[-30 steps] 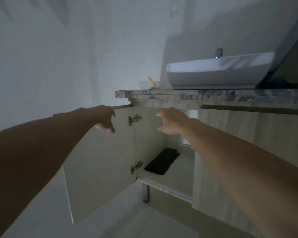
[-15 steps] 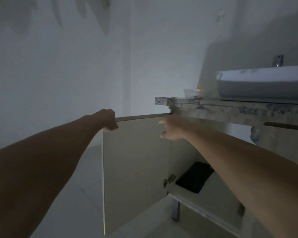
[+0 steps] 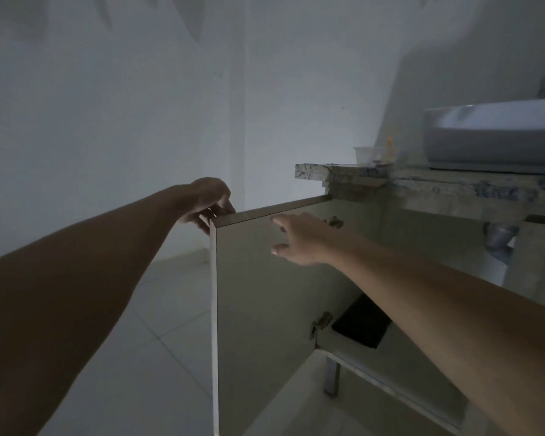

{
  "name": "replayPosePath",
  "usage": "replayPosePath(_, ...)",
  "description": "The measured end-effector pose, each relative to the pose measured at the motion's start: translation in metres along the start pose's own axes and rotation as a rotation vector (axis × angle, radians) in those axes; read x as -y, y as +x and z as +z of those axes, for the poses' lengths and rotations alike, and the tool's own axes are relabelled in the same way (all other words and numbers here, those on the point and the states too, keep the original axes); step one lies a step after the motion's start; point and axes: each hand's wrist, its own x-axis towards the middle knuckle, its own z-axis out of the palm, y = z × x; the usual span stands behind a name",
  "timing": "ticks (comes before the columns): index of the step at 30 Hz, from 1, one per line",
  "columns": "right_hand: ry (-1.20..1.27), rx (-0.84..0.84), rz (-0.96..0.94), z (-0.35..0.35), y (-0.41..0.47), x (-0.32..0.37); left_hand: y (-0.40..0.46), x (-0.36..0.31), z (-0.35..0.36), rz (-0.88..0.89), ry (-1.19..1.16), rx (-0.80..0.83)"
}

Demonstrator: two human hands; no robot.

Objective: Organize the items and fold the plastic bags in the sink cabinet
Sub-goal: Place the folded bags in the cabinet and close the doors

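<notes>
The cabinet door (image 3: 265,294) stands swung wide open, its free vertical edge facing the camera and its top edge running back to the stone countertop (image 3: 343,172). Left of the door lies bare tiled floor (image 3: 170,325) up to the white wall (image 3: 139,105). Right of the door the cabinet interior is open, with two hinges (image 3: 320,324) on the inner side.

The left hand (image 3: 206,199) reaches forward on a straight arm to the door's upper outer corner. Its fingers curl over the top edge there and grip the corner, thumb below on the outer side.

The right hand (image 3: 299,239) stretches forward in front of the door's inner face, just under its top edge. Its fingers are spread and relaxed, holding nothing; whether the fingertips touch the panel cannot be told.

A dark folded plastic bag (image 3: 361,322) lies flat on the cabinet shelf (image 3: 406,366), near its front left corner, partly hidden by the right forearm. On the countertop's left end stands a small clear cup (image 3: 367,155), beside the white basin (image 3: 494,133).
</notes>
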Motion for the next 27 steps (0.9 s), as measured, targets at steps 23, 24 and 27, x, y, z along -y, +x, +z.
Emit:
replayPosePath(23,0.106,-0.404,0.043,-0.034,-0.134,-0.051,0.025,-0.066,0.136,0.29,-0.153,0.435)
replayPosePath(24,0.089,-0.423,0.069,-0.034,-0.136,-0.057,0.024,-0.069,0.143,0.316,-0.14,0.404)
replayPosePath(27,0.053,-0.412,0.148,-0.037,-0.145,-0.076,0.022,-0.078,0.164,0.385,-0.084,0.29)
